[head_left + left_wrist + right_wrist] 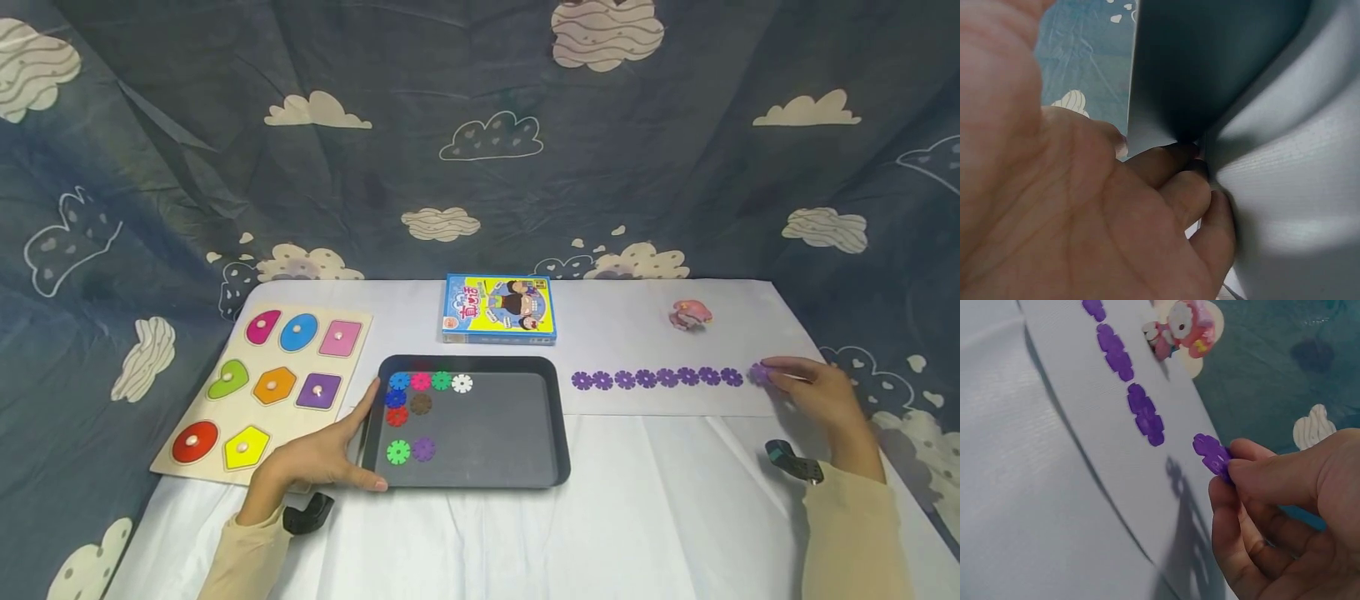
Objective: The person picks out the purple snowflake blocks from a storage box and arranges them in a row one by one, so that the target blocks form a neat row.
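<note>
At the far right of the row, my right hand [821, 396] pinches a purple snowflake disc [1211, 455] between thumb and fingers. In the right wrist view this disc is tilted, with its shadow on the white surface beside it. Several more purple snowflake discs [667, 377] form a straight row to its left. My left hand [322, 454] is spread along the left side of a dark grey tray [487, 479], the thumb at its front left corner. Inside the tray's left part lie snowflake discs of mixed colours, such as a white one [462, 383] and a purple one [423, 450].
A wooden shape puzzle board [281, 417] with knobbed pieces lies on the left, partly behind my left hand. Behind the tray is a blue and yellow box [498, 308]. A small pink figurine [690, 314] stands beyond the row. Patterned cloth [480, 192] hangs behind the table.
</note>
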The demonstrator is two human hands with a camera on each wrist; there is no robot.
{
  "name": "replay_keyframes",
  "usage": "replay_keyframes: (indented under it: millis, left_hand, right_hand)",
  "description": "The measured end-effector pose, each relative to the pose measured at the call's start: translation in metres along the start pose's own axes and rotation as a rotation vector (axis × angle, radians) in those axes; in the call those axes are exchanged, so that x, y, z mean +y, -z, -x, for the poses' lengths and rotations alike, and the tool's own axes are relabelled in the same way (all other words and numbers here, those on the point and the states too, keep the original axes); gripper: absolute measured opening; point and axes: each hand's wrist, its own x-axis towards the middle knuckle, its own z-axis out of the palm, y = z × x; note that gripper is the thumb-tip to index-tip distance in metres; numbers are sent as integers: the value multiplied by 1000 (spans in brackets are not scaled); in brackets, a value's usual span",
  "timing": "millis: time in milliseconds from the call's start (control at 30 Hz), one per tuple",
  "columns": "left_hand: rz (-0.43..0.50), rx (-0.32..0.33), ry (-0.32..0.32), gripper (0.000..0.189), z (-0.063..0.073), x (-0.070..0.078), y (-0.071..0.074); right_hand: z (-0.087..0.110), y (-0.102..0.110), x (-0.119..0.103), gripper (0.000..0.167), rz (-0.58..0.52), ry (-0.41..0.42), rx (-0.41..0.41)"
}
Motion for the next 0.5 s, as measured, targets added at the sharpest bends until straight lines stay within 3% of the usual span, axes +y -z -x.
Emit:
replay_keyframes:
  millis: [333,500]
  left_hand:
    - [-7,2,-11,142,0,-3,-1]
    - [-3,-2,-6,142,0,-2,-1]
  right_hand:
    - [-2,-14,-3,47,90,12,21]
    - [-6,-17,-1,44,105,-28,32]
